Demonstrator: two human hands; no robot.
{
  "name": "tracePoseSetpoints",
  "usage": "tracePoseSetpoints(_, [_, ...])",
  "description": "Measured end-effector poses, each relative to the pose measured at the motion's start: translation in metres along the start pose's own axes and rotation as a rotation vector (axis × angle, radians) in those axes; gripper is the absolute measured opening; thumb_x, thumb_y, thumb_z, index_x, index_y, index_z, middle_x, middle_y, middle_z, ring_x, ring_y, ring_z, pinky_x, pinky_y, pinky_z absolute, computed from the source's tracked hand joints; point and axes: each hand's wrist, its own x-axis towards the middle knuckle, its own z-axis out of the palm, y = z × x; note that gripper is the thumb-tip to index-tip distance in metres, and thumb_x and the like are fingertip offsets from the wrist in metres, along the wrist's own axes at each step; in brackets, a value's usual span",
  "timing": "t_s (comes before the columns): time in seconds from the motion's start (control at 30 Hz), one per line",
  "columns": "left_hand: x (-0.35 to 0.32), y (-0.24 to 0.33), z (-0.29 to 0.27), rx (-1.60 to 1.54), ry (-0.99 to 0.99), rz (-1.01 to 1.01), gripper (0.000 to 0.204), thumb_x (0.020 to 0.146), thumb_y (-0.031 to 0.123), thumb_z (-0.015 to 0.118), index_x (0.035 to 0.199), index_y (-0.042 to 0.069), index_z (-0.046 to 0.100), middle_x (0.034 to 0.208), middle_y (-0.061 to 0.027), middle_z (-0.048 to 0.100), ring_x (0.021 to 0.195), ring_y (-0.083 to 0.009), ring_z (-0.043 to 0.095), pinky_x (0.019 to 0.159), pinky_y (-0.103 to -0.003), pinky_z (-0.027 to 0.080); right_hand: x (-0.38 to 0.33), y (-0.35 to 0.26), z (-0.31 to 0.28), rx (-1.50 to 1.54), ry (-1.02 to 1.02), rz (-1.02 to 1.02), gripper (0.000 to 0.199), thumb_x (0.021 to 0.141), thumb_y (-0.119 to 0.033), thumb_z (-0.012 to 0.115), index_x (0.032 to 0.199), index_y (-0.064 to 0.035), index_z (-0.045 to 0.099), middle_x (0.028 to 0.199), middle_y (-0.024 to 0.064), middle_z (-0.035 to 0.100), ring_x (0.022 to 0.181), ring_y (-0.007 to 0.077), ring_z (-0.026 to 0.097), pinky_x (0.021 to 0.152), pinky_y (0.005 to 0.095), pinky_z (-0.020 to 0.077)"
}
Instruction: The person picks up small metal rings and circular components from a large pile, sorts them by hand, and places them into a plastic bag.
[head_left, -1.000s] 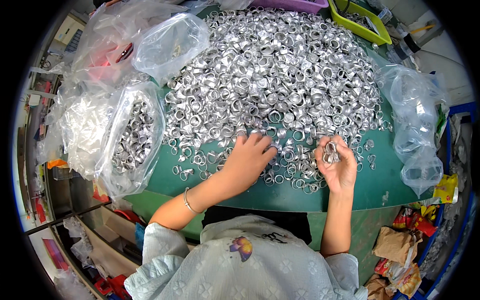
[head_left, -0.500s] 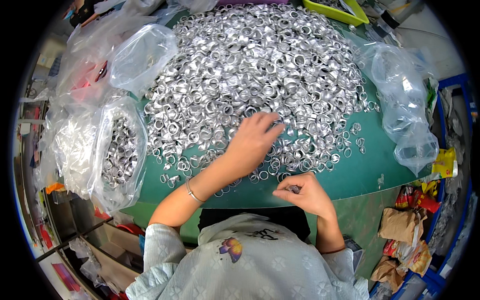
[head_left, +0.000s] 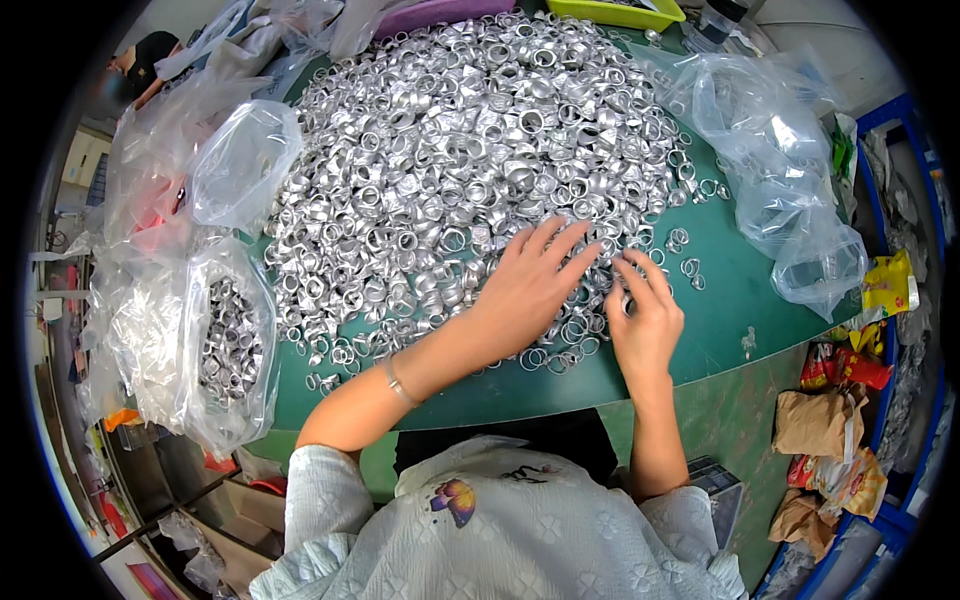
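Note:
A broad heap of silver metal rings (head_left: 450,150) covers the green table. My left hand (head_left: 535,285) lies over the heap's near right part, fingers spread and stretched out, fingertips touching rings. Close beside it on the right is my right hand (head_left: 648,325), at the heap's near right edge. Its fingers are curled toward the thumb, and a small grey bit, seemingly a ring, shows between them. The palm's inside is mostly hidden. Loose rings (head_left: 560,355) lie below my left hand.
Clear plastic bags crowd the table's left side; one bag (head_left: 232,345) holds more rings. Another clear bag (head_left: 790,170) lies along the right edge. A purple basin (head_left: 440,15) and a yellow-green tray (head_left: 620,12) stand behind the heap. Another person (head_left: 150,65) is at far left.
My right hand has moved from the table's front edge up to the heap, beside my left. My left hand has shifted slightly right and its fingers have spread. The view has shifted.

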Motion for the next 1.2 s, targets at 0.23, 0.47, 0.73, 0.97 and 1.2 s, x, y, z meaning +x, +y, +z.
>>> tracePoseSetpoints(0.23, [-0.023, -0.013, 0.020, 0.070, -0.127, 0.020, 0.052, 0.075, 0.010, 0.063, 0.123, 0.005, 0.045, 0.128, -0.0154, 0.042, 0.126, -0.0322, 0.036, 0.097, -0.045, 0.035, -0.020, -0.004, 0.011, -0.059, -0.171, -0.114, 0.031, 0.069, -0.008, 0.063, 0.100, -0.0143, 0.065, 0.132, 0.0122, 0.048, 0.049, 0.0258, 0.061, 0.044, 0.0351, 0.0492])
tracePoseSetpoints(0.47, [-0.067, 0.000, -0.008, -0.059, -0.121, -0.113, 0.044, 0.066, -0.004, 0.058, 0.110, 0.001, 0.054, 0.118, -0.0151, 0.046, 0.117, -0.0336, 0.043, 0.094, -0.041, 0.040, -0.038, -0.025, 0.007, 0.173, -0.361, -0.201, 0.030, 0.069, -0.008, 0.064, 0.098, -0.0131, 0.063, 0.120, 0.0078, 0.055, 0.059, 0.0212, 0.063, 0.049, 0.0321, 0.0499])
tracePoseSetpoints(0.73, [-0.079, 0.008, -0.033, -0.081, -0.032, -0.232, 0.044, 0.068, -0.005, 0.059, 0.111, 0.004, 0.056, 0.112, -0.0119, 0.051, 0.106, -0.0306, 0.049, 0.086, -0.037, 0.038, -0.029, -0.013, -0.001, 0.492, -0.340, -0.079, 0.016, 0.071, -0.001, 0.062, 0.086, -0.0059, 0.067, 0.092, 0.0062, 0.065, 0.063, 0.0205, 0.063, 0.055, 0.0299, 0.0503])
tracePoseSetpoints(0.97, [-0.003, -0.011, 0.001, -0.070, -0.037, -0.137, 0.036, 0.075, 0.008, 0.065, 0.109, 0.005, 0.056, 0.105, -0.0090, 0.055, 0.097, -0.0258, 0.052, 0.081, -0.037, 0.038, 0.006, 0.009, -0.014, 0.110, -0.097, 0.019, 0.014, 0.074, -0.005, 0.065, 0.088, -0.0078, 0.068, 0.081, 0.0042, 0.060, 0.051, 0.0219, 0.056, 0.047, 0.0329, 0.0431])
tracePoseSetpoints(1.2, [-0.034, -0.003, -0.001, -0.125, -0.069, -0.081, 0.036, 0.072, 0.008, 0.067, 0.104, 0.006, 0.051, 0.110, -0.0097, 0.051, 0.099, -0.0271, 0.050, 0.085, -0.039, 0.036, 0.001, 0.013, -0.017, 0.052, -0.142, -0.010, 0.008, 0.073, -0.006, 0.066, 0.081, -0.0087, 0.067, 0.088, 0.0009, 0.061, 0.050, 0.0233, 0.057, 0.048, 0.0342, 0.0439])
